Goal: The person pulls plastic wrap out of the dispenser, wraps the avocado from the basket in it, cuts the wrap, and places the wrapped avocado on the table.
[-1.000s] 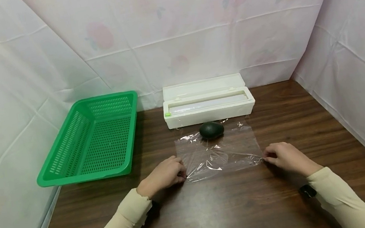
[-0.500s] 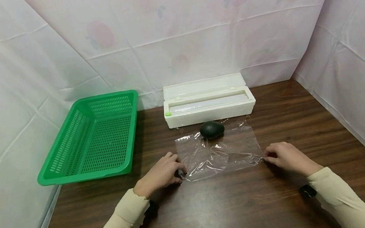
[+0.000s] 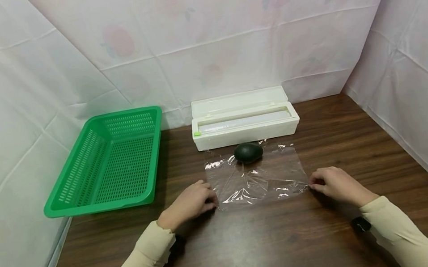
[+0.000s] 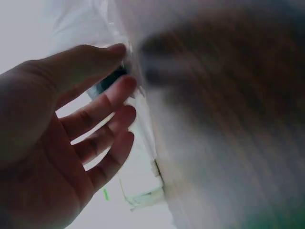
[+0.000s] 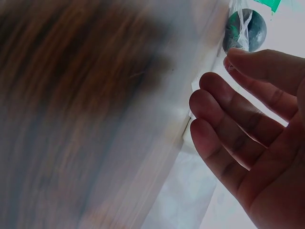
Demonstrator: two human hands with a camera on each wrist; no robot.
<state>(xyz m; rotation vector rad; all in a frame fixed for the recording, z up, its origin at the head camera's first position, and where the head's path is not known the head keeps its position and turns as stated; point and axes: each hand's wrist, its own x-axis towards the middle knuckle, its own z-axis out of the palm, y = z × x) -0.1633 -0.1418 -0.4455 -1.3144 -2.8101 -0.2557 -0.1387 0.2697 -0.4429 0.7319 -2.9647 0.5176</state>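
A sheet of clear plastic wrap (image 3: 261, 181) lies on the table, drawn out from the white wrap dispenser box (image 3: 246, 133). On its far part rests a dark green avocado (image 3: 248, 152). My left hand (image 3: 191, 203) is at the near left corner of the wrap; the left wrist view shows the thumb and forefinger tips apart beside the film, other fingers loosely bent. My right hand (image 3: 336, 184) pinches the near right corner between thumb and forefinger, and the right wrist view shows a gathered strand of film (image 5: 245, 28) running from that pinch.
A green perforated basket (image 3: 156, 159) stands on the left of the brown wooden table (image 3: 245, 246). The dispenser's lid (image 3: 239, 101) is raised at the back. Pale patterned cloth (image 3: 201, 40) hangs behind and at both sides.
My left hand's fingers spread at the corner half a second ago and are now closer together there. The near edge of the wrap has shifted slightly. My right hand stays in place.
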